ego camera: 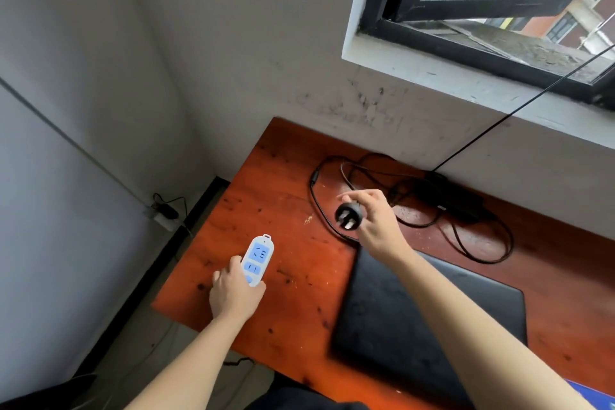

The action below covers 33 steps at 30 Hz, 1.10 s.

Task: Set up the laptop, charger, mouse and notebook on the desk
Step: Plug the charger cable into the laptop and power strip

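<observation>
Glossy reddish-brown wooden desk [286, 196], knotted and speckled, pushed against a scuffed grey wall under a black-framed window [479, 7]; flat matte-black closed laptop [399, 319] lying at the near right, partly under the right forearm. Blocky black charger brick [449, 198] at the back by the wall, thin black cable [479, 243] looping loosely around it over the wood. Right hand [376, 223] pinched around a round black plug [347, 216] with metal prongs, raised above the desk; left hand [233, 293] wrapped round the near end of a smooth white-and-blue oval power strip [258, 258], well apart from the plug.
</observation>
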Tool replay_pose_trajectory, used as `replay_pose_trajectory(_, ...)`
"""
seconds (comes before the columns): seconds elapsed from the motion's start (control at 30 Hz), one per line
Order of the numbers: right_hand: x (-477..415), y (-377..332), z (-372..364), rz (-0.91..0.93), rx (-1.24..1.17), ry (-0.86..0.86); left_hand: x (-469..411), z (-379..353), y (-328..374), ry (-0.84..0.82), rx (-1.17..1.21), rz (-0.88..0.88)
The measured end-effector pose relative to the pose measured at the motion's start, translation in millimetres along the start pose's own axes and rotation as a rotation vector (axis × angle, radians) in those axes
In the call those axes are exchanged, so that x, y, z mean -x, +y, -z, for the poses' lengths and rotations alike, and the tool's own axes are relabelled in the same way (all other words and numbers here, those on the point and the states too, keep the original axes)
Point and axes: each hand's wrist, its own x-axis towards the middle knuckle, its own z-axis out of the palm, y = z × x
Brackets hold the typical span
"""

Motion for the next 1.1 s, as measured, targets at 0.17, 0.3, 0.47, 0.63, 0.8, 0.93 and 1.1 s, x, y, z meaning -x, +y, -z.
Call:
replay_pose_trajectory(0.17, 33.2, 0.1, -5.2, 0.212, 0.635, -0.151, 13.6, 12.6, 19.9, 0.023, 0.157, -0.118)
replay_pose_trajectory(0.3, 50.6, 2.0, -16.2, -0.148, 0.425, -0.468, 21.6, 24.2, 34.9, 0.025, 0.166, -0.246)
replay_pose_trajectory(0.47, 76.1, 6.6, -17.8, -0.218, -0.087, -0.321, 33.6, 37.0, 46.0, 0.040, 0.183, -0.330)
replay_pose_trajectory(0.63, 88.0, 0.3, -11.7, -0.123, -0.194, -0.347, 45.3, 46.9, 53.2, 0.045, 0.256, -0.359)
replay_pose_trajectory(0.8, 91.3, -5.9, -17.6, -0.065, -0.209, -0.163, 50.7, 55.8, 59.7, 0.069, 0.259, -0.370)
replay_pose_trajectory(0.93, 95.4, -7.9, -27.5, 0.053, -0.087, -0.106, 53.7, 59.3, 60.3, 0.137, 0.231, -0.437)
replay_pose_trajectory(1.1, 99.8, -12.0, -34.2, 0.135, 0.110, -0.013, 60.9, 64.0, 58.7, 0.184, 0.195, -0.468)
